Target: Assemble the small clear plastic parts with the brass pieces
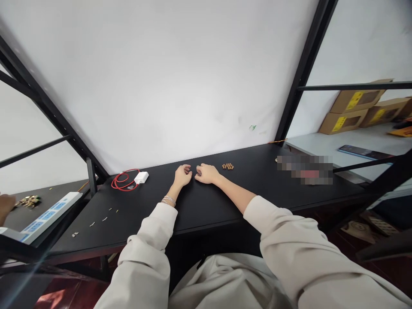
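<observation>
Both forearms reach forward and lie on the black surface (273, 189), elbows out to the sides, with cream sleeves (144, 253) covering the upper arms. The left grip (183, 175) and right grip (206, 173) rest backs up, almost touching at the fingertips, their fingers loosely curled, half open and holding nothing. A small cluster of brown beads (227, 166) lies just to the right of the right grip. A coiled red cable (122, 180) and white charger (140, 177) lie near the left grip, and thin bracelets (169, 201) circle the left wrist. Farther left, on a separate surface, another person's hand (5, 208) is near a heap of gold pieces (28, 201) and a power strip (48, 216)
</observation>
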A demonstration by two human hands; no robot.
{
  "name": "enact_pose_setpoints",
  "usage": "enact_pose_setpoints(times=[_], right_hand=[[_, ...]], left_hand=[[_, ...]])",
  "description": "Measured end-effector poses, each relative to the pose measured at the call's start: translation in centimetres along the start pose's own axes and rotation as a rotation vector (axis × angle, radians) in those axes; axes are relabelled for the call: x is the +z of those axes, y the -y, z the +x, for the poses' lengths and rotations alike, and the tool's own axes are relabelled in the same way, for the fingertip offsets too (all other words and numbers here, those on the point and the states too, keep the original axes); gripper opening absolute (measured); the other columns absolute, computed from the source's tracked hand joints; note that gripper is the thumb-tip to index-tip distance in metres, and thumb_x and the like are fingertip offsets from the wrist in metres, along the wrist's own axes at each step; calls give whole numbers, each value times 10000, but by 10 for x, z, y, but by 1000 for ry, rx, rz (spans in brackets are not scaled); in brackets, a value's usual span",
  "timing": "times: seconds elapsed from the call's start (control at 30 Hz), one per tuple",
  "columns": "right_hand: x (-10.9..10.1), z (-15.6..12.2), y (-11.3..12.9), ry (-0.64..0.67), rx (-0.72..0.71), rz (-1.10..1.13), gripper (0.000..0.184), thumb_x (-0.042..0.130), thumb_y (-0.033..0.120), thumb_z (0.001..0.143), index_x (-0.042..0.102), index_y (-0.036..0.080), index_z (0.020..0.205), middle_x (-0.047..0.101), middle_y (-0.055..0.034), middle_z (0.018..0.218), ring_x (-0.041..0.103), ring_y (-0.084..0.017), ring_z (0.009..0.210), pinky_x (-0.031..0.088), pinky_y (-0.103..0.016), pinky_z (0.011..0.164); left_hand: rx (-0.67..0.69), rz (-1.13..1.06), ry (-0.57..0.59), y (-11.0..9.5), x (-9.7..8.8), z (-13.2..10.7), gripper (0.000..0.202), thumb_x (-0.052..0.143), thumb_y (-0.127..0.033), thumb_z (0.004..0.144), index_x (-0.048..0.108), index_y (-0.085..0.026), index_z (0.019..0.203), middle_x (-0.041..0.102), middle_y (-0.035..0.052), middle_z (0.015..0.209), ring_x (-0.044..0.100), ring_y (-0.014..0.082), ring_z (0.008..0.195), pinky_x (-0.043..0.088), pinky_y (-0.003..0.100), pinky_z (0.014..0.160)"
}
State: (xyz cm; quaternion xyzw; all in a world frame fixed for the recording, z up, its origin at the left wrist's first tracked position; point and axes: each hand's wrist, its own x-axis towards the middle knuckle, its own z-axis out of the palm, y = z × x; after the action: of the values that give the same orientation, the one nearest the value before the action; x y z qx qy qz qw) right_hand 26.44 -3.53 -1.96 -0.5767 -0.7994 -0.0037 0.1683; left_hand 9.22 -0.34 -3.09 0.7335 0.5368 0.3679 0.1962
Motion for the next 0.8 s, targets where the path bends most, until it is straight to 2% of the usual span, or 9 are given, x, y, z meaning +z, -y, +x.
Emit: enact_pose_setpoints(times=[0.07,0.1,0.17,0.3,0.43,0.53,0.7,0.8], right_hand=[[-3,-1,3,12,42,-30,295,531,420,930,701,190,1001,694,-139,1072,702,-291,933,484,-359,791],[-4,-1,4,21,87,-40,326,518,424,936,704,185,1056,697,-156,1094,706,-310,963,494,-376,811],[-5,-1,6,43,158,-24,355,509,395,934,694,175,1143,688,-179,1149,711,-326,993,507,-399,833],[-4,-3,5,-8,189,10,400,504,353,922,619,159,1252,668,-194,1200,704,-337,1028,514,-415,840],[0,-2,1,-42,139,51,413,545,338,883,568,156,1252,680,-171,1168,702,-330,1020,508,-405,827],[2,-1,-1,-44,117,55,397,534,336,890,568,163,1246,674,-163,1174,703,-321,1008,501,-404,819],[5,1,-2,-33,85,46,344,508,368,929,611,187,1204,665,-148,1187,691,-310,1035,491,-395,837],[6,2,-2,-32,113,30,326,502,358,932,625,181,1177,668,-155,1185,688,-320,1046,494,-400,837]], left_hand=[[112,37,42,-2,8,7,517,663,-28,796,670,-155,1297,662,152,1331,670,237,1158,520,389,1049],[171,64,95,-4,12,11,597,638,8,784,644,-177,1352,605,139,1442,598,257,1301,457,418,1134],[178,105,201,-7,18,19,647,575,33,807,616,-206,1407,540,108,1534,500,270,1422,366,457,1211],[147,116,273,-9,21,22,510,528,-57,912,641,-176,1395,639,120,1425,577,264,1355,389,403,1196],[170,9,302,-5,19,15,605,473,16,887,567,-128,1467,632,140,1420,590,226,1343,425,343,1167],[191,-3,303,-4,17,11,610,468,35,875,562,-97,1464,663,156,1373,632,228,1293,454,339,1141],[114,-9,206,-9,13,9,501,535,17,867,647,-98,1342,730,150,1261,657,236,1259,477,338,1114],[63,-38,206,-13,12,8,388,549,20,860,703,-114,1190,772,136,1156,715,219,1154,516,316,1050]])
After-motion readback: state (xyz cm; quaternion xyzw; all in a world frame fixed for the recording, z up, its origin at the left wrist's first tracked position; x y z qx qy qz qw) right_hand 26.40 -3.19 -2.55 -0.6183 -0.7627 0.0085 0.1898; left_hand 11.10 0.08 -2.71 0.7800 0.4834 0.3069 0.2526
